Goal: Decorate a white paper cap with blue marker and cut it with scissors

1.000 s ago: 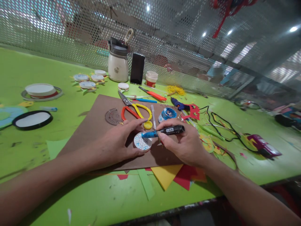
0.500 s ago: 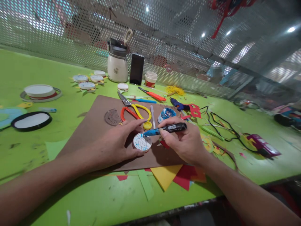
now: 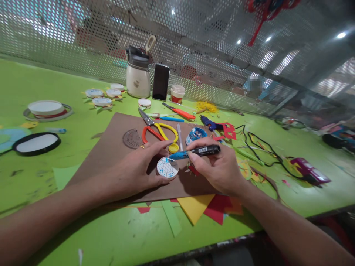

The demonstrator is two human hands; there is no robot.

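My left hand [image 3: 138,162] grips a small white disc [image 3: 168,169] by its edge, thumb at the near side and fingers at the far side. Dark grid lines and blue spots mark the disc's top. In my right hand [image 3: 219,166] is a blue marker [image 3: 199,151] with a black rear end, its tip at the disc's upper edge. Both hands are over a brown board [image 3: 111,159]. Just beyond them lie scissors [image 3: 161,131] with red and yellow handles, a yellow cap [image 3: 173,148], a clear protractor [image 3: 132,139] and a blue-stained tub [image 3: 196,135].
Farther back stand a white jug [image 3: 138,79], a phone [image 3: 161,82] and a paper cup [image 3: 177,94]. An orange cutter [image 3: 183,113] and a blue glue gun [image 3: 209,123] lie beyond the board. Several decorated discs [image 3: 102,102] sit back left. Coloured paper [image 3: 195,208] pokes out in front.
The marker tip stays at the disc's upper edge, with hardly any movement of either hand. The whole view has shifted very slightly.
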